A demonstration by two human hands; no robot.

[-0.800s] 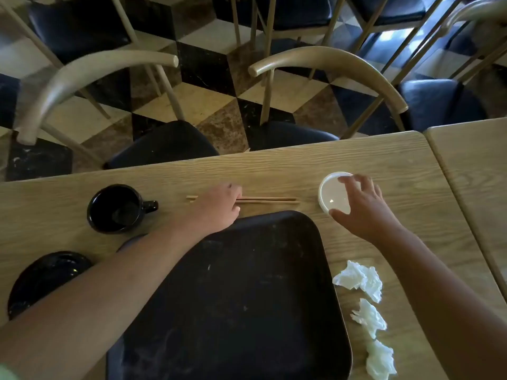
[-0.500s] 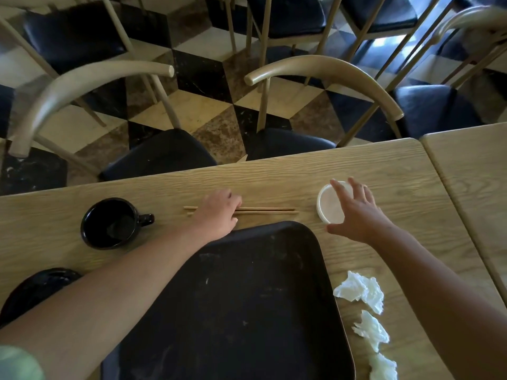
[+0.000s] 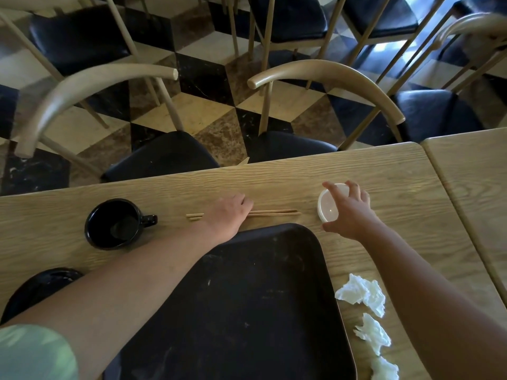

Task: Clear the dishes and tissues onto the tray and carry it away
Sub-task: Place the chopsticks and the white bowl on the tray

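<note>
A black tray [image 3: 247, 303] lies on the wooden table [image 3: 397, 187] in front of me. My left hand [image 3: 227, 212] rests curled over a pair of wooden chopsticks [image 3: 277, 213] just beyond the tray's far edge. My right hand [image 3: 351, 212] grips a small white bowl [image 3: 329, 207], tilted on its side, at the tray's far right corner. A black mug [image 3: 115, 223] stands to the left, and a black plate [image 3: 41, 289] sits at the near left, partly hidden by my arm. Three crumpled white tissues [image 3: 362, 294] lie right of the tray.
Two wooden chairs with dark seats [image 3: 164, 157] are pushed up to the table's far edge. A second table [image 3: 472, 187] adjoins on the right. More chairs stand on the checkered floor [image 3: 208, 105] beyond.
My right hand has closed around the white bowl and tipped it up on its side. My left hand stays on the chopsticks. The view has shifted slightly.
</note>
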